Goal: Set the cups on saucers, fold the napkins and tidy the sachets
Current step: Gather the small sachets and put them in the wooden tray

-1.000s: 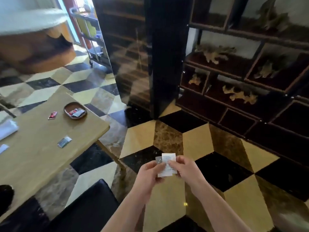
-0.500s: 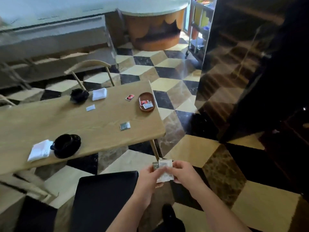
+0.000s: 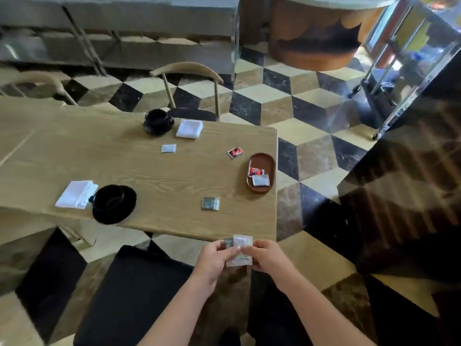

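Note:
My left hand (image 3: pixel 213 262) and my right hand (image 3: pixel 265 258) together pinch a white sachet (image 3: pixel 241 248) and a dark one behind it, just below the near edge of the wooden table (image 3: pixel 124 168). A brown oval tray (image 3: pixel 261 172) at the table's right end holds a red sachet and a silver one. Loose on the table lie a dark sachet (image 3: pixel 210 203), a red sachet (image 3: pixel 235 152) and a white sachet (image 3: pixel 169 148). A black cup on its saucer (image 3: pixel 113 203) stands beside a folded white napkin (image 3: pixel 76 194). A second black cup (image 3: pixel 157 121) sits by another napkin (image 3: pixel 189 128).
A black chair seat (image 3: pixel 134 295) stands below the table's near edge, left of my arms. A wooden chair (image 3: pixel 189 71) faces the far side. A dark glossy cabinet (image 3: pixel 411 171) rises at the right. The floor is chequered tile.
My view has swung left and down, bringing the whole table end into sight. Both hands still hold the sachets and are now close to the table's near edge.

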Demonstrator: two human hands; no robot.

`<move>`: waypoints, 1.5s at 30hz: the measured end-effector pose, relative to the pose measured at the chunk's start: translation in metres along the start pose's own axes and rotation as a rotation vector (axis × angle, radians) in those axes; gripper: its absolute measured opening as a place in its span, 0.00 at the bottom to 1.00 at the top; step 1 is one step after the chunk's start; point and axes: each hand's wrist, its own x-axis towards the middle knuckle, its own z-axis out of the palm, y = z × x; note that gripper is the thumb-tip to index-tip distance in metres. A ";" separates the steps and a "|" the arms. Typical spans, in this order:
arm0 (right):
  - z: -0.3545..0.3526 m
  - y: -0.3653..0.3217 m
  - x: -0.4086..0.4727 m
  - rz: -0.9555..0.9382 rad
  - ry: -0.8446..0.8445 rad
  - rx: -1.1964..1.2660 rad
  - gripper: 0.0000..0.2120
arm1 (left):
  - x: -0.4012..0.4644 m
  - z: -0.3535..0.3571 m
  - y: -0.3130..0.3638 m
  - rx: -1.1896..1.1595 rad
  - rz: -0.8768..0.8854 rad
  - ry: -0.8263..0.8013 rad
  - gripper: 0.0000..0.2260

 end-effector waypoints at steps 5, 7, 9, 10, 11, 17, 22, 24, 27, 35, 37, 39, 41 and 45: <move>-0.017 -0.015 0.086 0.112 -0.062 -0.084 0.08 | 0.080 -0.020 0.030 0.359 -0.012 0.324 0.14; -0.033 -0.025 0.117 0.149 -0.091 -0.163 0.07 | 0.109 -0.027 0.053 0.558 0.004 0.374 0.15; -0.049 -0.041 0.143 0.170 -0.124 -0.257 0.05 | 0.134 -0.034 0.079 0.736 -0.009 0.374 0.07; -0.056 -0.050 0.153 0.169 -0.139 -0.292 0.05 | 0.146 -0.037 0.092 0.831 -0.008 0.357 0.04; -0.062 -0.059 0.164 0.162 -0.155 -0.314 0.04 | 0.159 -0.041 0.104 0.905 -0.011 0.344 0.05; -0.068 -0.114 0.221 0.145 -0.206 -0.431 0.04 | 0.202 -0.045 0.135 1.111 -0.056 0.331 0.15; -0.059 -0.150 0.264 0.106 -0.191 -0.514 0.01 | 0.229 -0.056 0.133 1.407 -0.096 0.193 0.12; -0.056 -0.161 0.277 0.100 -0.171 -0.592 0.05 | 0.236 -0.059 0.131 1.476 -0.114 0.136 0.07; -0.050 -0.188 0.306 0.008 -0.097 -0.706 0.06 | 0.248 -0.069 0.126 1.560 -0.010 0.107 0.07; -0.045 -0.246 0.400 -0.409 0.085 -1.266 0.22 | 0.261 -0.087 0.124 0.947 -0.038 0.282 0.06; -0.044 -0.255 0.417 -0.454 0.024 -1.429 0.22 | 0.270 -0.100 0.133 0.661 -0.039 0.384 0.08; -0.042 -0.261 0.430 -0.474 -0.022 -1.568 0.22 | 0.281 -0.116 0.147 0.551 -0.040 0.486 0.17; -0.039 -0.263 0.439 -0.486 -0.034 -1.630 0.21 | 0.297 -0.139 0.166 0.538 -0.010 0.563 0.26; -0.035 -0.264 0.450 -0.441 0.004 -1.608 0.14 | 0.335 -0.196 0.218 0.740 0.012 0.595 0.35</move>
